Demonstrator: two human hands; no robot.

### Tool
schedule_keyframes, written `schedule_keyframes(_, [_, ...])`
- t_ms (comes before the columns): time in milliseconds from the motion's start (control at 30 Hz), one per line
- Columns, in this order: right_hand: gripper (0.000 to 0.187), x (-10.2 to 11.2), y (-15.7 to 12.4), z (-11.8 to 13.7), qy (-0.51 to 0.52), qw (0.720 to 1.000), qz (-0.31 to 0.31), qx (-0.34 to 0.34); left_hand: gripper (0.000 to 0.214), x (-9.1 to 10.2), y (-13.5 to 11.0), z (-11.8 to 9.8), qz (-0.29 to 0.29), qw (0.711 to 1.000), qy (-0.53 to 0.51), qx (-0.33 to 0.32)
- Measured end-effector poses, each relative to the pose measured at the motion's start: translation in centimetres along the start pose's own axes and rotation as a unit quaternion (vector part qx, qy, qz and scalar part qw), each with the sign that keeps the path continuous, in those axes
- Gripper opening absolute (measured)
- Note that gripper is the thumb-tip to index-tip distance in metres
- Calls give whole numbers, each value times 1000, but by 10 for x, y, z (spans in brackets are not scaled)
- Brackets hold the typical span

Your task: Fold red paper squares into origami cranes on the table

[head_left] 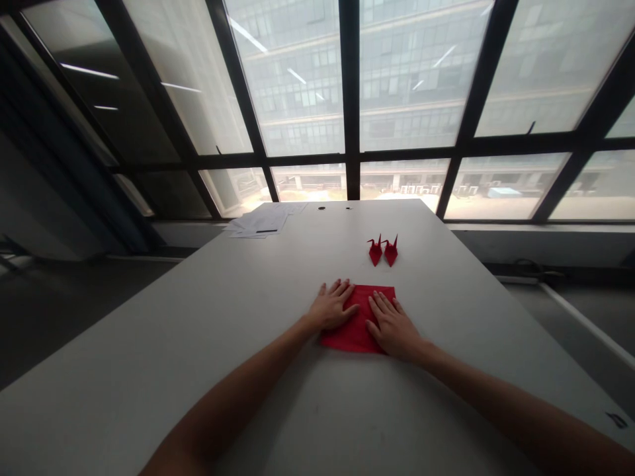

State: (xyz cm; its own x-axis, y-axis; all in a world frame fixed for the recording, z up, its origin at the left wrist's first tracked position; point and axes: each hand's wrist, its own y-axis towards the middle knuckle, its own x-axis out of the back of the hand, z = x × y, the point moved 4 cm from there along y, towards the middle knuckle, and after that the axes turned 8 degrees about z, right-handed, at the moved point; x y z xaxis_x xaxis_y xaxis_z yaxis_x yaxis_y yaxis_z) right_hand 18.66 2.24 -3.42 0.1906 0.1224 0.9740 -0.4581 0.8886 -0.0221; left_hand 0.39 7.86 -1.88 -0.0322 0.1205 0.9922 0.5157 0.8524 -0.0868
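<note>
Bare left hand (333,311) flat, fingers extended, over left edge of flat red four-sided paper sheet (355,333); bare right hand (391,327) likewise on its right part. Neither grips. Sheet lies on smooth white table (248,291). Beyond: two red folded-paper cranes (391,254), side by side. Farther, left: loose white papers (251,223). Behind: black-framed glass windows (302,79).

Got a roughly square red paper sheet (356,332) lying pretty flat on the white tabletop (297,430), left and right sides partly covered.
</note>
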Motion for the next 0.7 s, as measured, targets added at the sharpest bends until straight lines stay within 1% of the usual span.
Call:
schedule_keyframes(67, [69,0,-2,-4,-5,1000,1,-6,60,9,0,15,-3,999,8,50])
schedule_keyframes(100, [69,1,-2,-5,-7,1000,2,-8,56,14,-1,20,-22,996,14,84])
schedule_keyframes(133, [69,1,-1,-5,-9,1000,4,-10,53,17,-2,21,-37,994,17,104])
schedule_keyframes(200, [68,2,1,-3,-10,1000,8,-10,52,19,-3,13,-64,991,21,119])
schedule_keyframes(233, [68,2,3,0,-10,1000,8,-8,52,17,-3,5,-71,991,21,109])
schedule_keyframes(267, [68,1,4,4,-8,1000,9,-3,51,14,-3,-6,-75,994,21,80])
schedule_keyframes(300, [68,1,6,8,-6,1000,7,1,51,10,-3,-19,-83,996,10,26])
schedule_keyframes(333, [68,0,8,13,-3,1000,5,3,50,5,-3,-29,-78,997,-5,-11])
schedule_keyframes(400, [69,-1,8,20,5,1000,-3,-10,49,-5,-4,-41,-55,997,-19,-50])
schedule_keyframes(500, [68,-2,-5,24,9,1000,-8,-13,53,-11,-6,-43,-47,997,-17,-51])
schedule_keyframes(567, [67,-3,-24,23,8,999,8,35,56,-10,-7,-40,-48,998,-16,-41])
schedule_keyframes(633, [65,-1,-46,13,16,997,28,67,57,-9,-7,-39,-49,998,-20,-33])
schedule_keyframes(700, [63,5,-63,-3,33,995,53,74,59,-9,-6,-40,-47,998,-25,-28])
